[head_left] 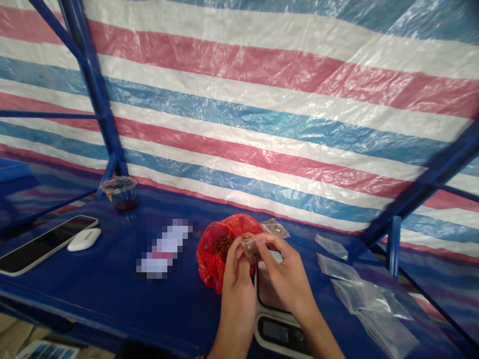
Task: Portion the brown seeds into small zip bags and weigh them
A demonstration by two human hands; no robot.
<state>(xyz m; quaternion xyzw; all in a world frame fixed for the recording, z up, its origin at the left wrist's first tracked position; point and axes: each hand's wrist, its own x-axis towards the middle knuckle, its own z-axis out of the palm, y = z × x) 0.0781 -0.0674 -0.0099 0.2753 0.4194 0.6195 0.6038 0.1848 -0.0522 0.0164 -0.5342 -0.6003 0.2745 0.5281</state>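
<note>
Between both hands is a small clear zip bag [251, 249] with brownish contents, its top edge pinched on either side. My left hand [237, 269] grips its left edge, close to a red plastic bag [209, 267] that stands open with dark brown bits [223, 245] inside. On the right edge, the fingers of my right hand [280, 259] are closed. Under my hands lies a small digital scale [279, 333] with a grey display, its platform partly hidden. Behind my right hand rests another clear bag [276, 228] holding something.
Several flat clear zip bags [362, 294] lie along the table's right side. On the left are a phone [48, 244], a white earphone case [84, 240], a blurred-out slip [164, 252] and a lidded plastic cup [121, 194] with dark liquid. Striped sheeting [262, 109] hangs behind the blue table [149, 304].
</note>
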